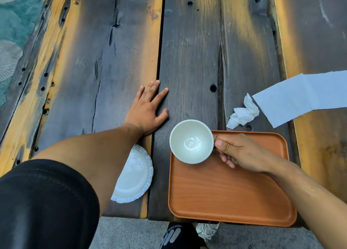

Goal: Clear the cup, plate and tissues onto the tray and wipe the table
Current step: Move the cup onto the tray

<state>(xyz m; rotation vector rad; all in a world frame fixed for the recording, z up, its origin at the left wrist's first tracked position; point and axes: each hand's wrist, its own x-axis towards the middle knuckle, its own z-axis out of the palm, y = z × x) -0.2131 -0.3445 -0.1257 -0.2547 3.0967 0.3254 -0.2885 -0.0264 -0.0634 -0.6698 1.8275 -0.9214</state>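
Observation:
My right hand (242,154) grips the handle of an empty white cup (191,141), which is over the far left corner of the orange tray (225,192). Whether the cup rests on the tray or hangs above it I cannot tell. My left hand (148,108) lies flat on the dark wooden table (189,51) with fingers spread, holding nothing. A white scalloped plate (135,175) sits left of the tray, partly hidden under my left forearm. A crumpled white tissue (243,113) lies just beyond the tray's far edge, beside a flat unfolded tissue (304,98).
The tray sits at the table's near edge, slightly overhanging it. Grey pavement and my shoe (178,235) show below. The table's left edge runs diagonally past a patterned teal floor (13,32). Gaps and holes mark the planks.

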